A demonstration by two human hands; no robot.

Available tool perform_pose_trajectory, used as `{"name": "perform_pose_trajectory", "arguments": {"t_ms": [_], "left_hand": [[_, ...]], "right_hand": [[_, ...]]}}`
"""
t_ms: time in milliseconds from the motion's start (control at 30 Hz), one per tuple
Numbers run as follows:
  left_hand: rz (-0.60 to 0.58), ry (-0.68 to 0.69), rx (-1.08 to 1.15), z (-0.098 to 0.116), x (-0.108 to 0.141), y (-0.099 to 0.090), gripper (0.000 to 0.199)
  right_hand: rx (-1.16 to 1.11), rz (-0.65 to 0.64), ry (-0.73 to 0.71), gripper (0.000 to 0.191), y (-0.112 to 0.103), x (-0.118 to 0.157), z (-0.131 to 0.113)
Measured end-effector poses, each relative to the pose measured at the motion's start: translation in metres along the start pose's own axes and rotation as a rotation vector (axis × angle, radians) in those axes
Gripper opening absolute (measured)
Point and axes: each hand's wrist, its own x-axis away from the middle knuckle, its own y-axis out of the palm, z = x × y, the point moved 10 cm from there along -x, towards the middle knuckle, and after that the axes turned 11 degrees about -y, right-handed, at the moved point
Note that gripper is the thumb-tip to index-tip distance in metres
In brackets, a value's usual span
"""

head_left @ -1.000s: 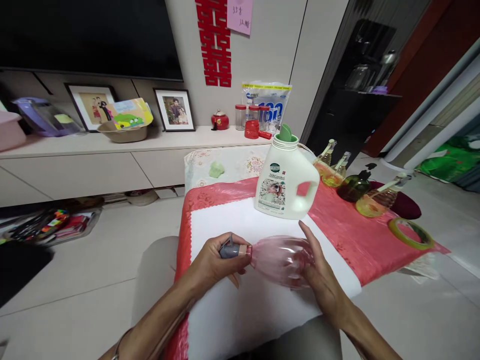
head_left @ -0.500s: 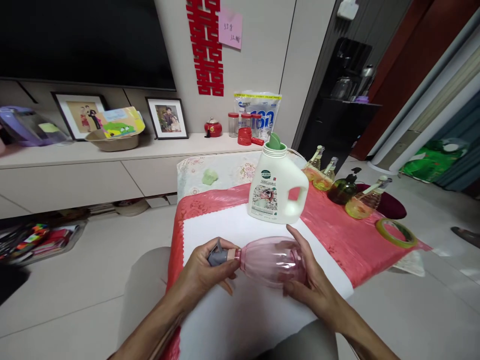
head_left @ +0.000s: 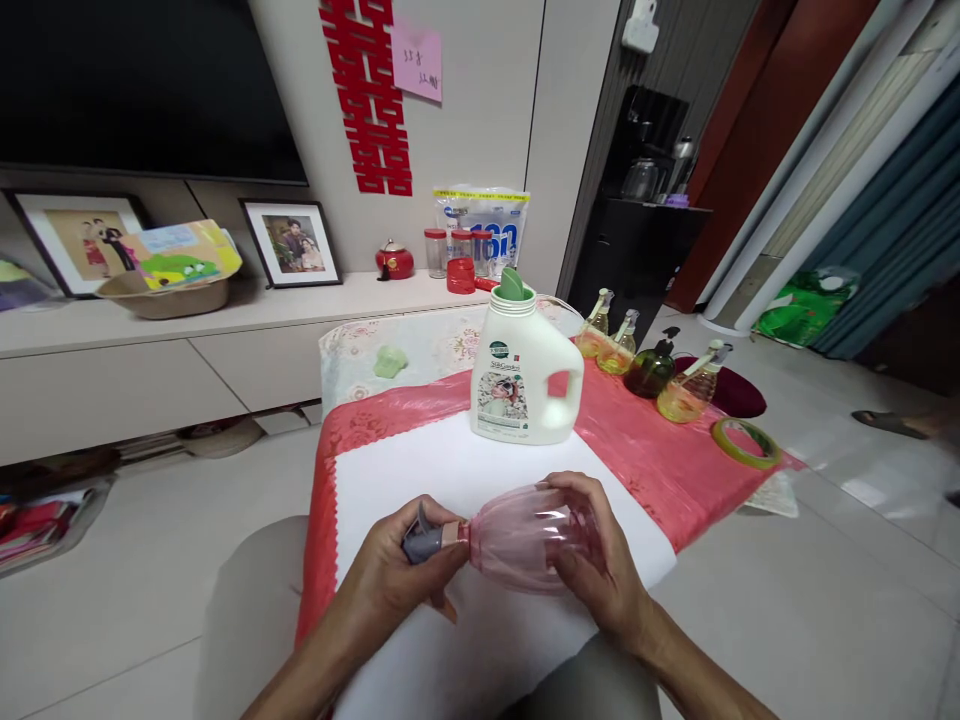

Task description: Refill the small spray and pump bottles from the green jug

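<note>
The pink, see-through, tapered bottle (head_left: 510, 545) with a grey trigger head (head_left: 421, 545) looks light and stiff, its smooth wall probably a little slippery; plastic or glass, I can't tell. The narrow neck and rounded base end seem the surest holds. It is held sideways over the white scalloped sheet (head_left: 420, 460) on the red-covered table (head_left: 667, 480), head toward nine o'clock, base toward three. The left hand (head_left: 397, 565) pinches the neck; the right hand (head_left: 604, 570) curls wide around the base end.

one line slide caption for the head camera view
Left hand and right hand hold a clear pink bottle sideways over a white sheet, a pale jug behind.
</note>
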Motion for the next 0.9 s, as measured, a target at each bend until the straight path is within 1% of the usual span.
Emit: {"name": "perform_pose_trajectory", "arguments": {"t_ms": [67, 167, 300, 400, 433, 467, 533, 567, 600, 633, 667, 700, 767, 833, 900], "left_hand": [[0.006, 0.011, -0.031, 0.004, 0.001, -0.001, 0.047], [-0.038, 0.024, -0.106, 0.007, 0.001, 0.001, 0.042], [-0.061, 0.050, -0.200, 0.010, -0.003, 0.004, 0.037], [-0.107, 0.039, -0.215, 0.018, -0.006, 0.006, 0.035], [-0.123, 0.051, -0.208, 0.024, -0.007, 0.005, 0.041], [-0.122, 0.078, -0.191, 0.031, -0.008, 0.002, 0.053], [-0.071, 0.169, -0.114, 0.046, -0.009, -0.011, 0.081], [-0.036, 0.216, -0.050, 0.051, -0.010, -0.019, 0.087], [-0.015, 0.245, 0.022, 0.052, -0.011, -0.024, 0.088], [-0.017, 0.256, 0.092, 0.049, -0.012, -0.025, 0.085], [-0.038, 0.245, 0.150, 0.043, -0.015, -0.022, 0.081], [-0.073, 0.215, 0.185, 0.035, -0.017, -0.015, 0.078], [-0.113, 0.145, 0.173, 0.017, -0.021, 0.006, 0.075], [-0.128, 0.136, 0.130, 0.008, -0.019, 0.028, 0.080], [-0.171, 0.179, 0.136, 0.010, -0.013, 0.050, 0.095]], "right_hand": [[-0.057, 0.021, 0.093, 0.051, 0.002, 0.007, 0.011], [-0.137, 0.064, 0.208, 0.051, 0.003, 0.017, 0.028], [-0.214, 0.136, 0.309, 0.054, 0.000, 0.024, 0.048], [-0.289, 0.158, 0.366, 0.058, 0.001, 0.022, 0.054], [-0.314, 0.173, 0.377, 0.059, 0.001, 0.021, 0.054], [-0.345, 0.212, 0.386, 0.061, -0.001, 0.019, 0.054], [-0.427, 0.347, 0.417, 0.065, -0.008, 0.019, 0.056], [-0.473, 0.419, 0.441, 0.067, -0.010, 0.020, 0.059], [-0.517, 0.477, 0.470, 0.069, -0.010, 0.022, 0.062], [-0.556, 0.519, 0.503, 0.071, -0.008, 0.024, 0.065], [-0.588, 0.541, 0.535, 0.073, -0.004, 0.025, 0.068], [-0.618, 0.552, 0.562, 0.075, 0.001, 0.026, 0.070], [-0.684, 0.561, 0.588, 0.078, 0.015, 0.027, 0.072], [-0.748, 0.543, 0.576, 0.080, 0.032, 0.023, 0.070], [-0.801, 0.529, 0.550, 0.080, 0.050, 0.020, 0.066]]}}
